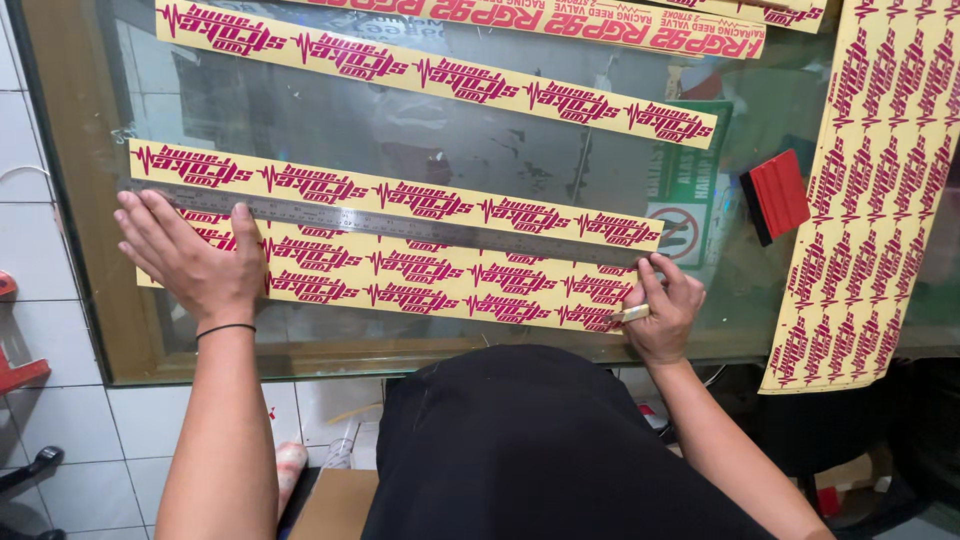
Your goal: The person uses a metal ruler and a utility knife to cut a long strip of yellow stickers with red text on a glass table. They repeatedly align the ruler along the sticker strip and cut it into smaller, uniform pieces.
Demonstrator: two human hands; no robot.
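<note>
Glass tabletop (420, 345), wood-framed, carries everything. Wide yellow sticker sheet with rows of magenta logos (870, 190) drapes over the right edge. Three-row yellow sheet of the same magenta logos (420, 275) lies flat along the near edge, with a cut single-row strip (400, 195) just above it; further strips sit toward the far edge.

Long steel ruler (400, 222) lies across the three-row sheet, left end to right, slightly slanted. Left hand (190, 255) is spread flat, pressing on the ruler's left end and the sheet. Right hand (665, 305) is closed around a small yellow-handled knife (632, 314) at the sheet's right end, near the ruler's tip.

Handling, my read: sheet is thin, light and floppy, and slides easily on glass, so pin it under the ruler rather than lift it. Ruler is stiff, slick; hold it with flat pressure from above.

Red and black squeegee (775, 195) rests right of centre.

Blade tip hidden under the fingers; can't tell whether it touches the sheet. Clutter under the glass is murky.
</note>
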